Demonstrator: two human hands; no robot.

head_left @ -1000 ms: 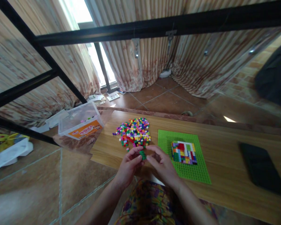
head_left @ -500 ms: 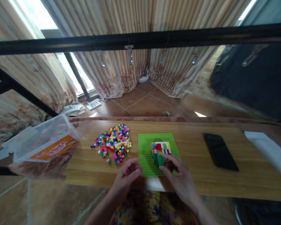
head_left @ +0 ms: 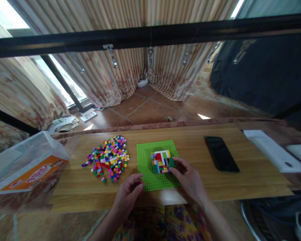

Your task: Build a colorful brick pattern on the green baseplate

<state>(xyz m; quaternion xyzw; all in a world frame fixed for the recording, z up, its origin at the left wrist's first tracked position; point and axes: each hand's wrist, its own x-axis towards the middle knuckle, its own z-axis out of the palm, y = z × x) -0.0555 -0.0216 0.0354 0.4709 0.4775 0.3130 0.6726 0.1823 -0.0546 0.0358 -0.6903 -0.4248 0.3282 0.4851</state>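
A green toy brick (head_left: 171,163) is pinched between the thumb and fingers of my right hand (head_left: 189,177), at the right side of a multicoloured brick build (head_left: 160,162). That build sits on a bright green studded baseplate (head_left: 143,157), with red, white, yellow and blue pieces packed together. Whether the held brick touches the build I cannot tell. At the baseplate's near left corner is my left hand (head_left: 129,192), its fingers loosely curled and apart from the thumb, with nothing seen in it. Left of the baseplate lies a pile of loose coloured bricks (head_left: 112,150).
A black phone (head_left: 222,154) rests on the wooden tabletop (head_left: 190,137) to the right, with white paper (head_left: 271,150) beyond it. On the far left stands a clear plastic box (head_left: 30,160) with an orange label. A black bar (head_left: 130,35) crosses above the table.
The green brick in my right hand has moved from the build's near side to its right side, uncovering more of the build. My left hand stays near the baseplate corner. The whole view has shifted.
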